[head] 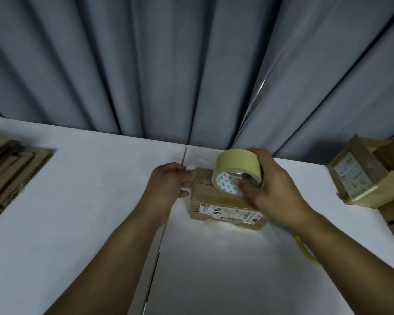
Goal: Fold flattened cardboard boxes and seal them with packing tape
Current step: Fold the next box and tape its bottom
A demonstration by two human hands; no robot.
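Observation:
A small folded cardboard box (pixel 223 201) with a shipping label on its near side sits on the white table (pixel 77 201), a little right of centre. My right hand (pixel 273 189) grips a yellowish roll of packing tape (pixel 234 167) standing on edge on top of the box, thumb in the core. My left hand (pixel 168 185) is at the box's left end, fingers curled and pinching the free end of the tape against the box's upper left edge.
A stack of flattened cardboard boxes (pixel 9 169) lies at the table's left edge. Taped boxes (pixel 369 173) stand at the right edge. A yellow object (pixel 305 251) peeks out beneath my right forearm. Grey curtains (pixel 191 64) hang behind the table.

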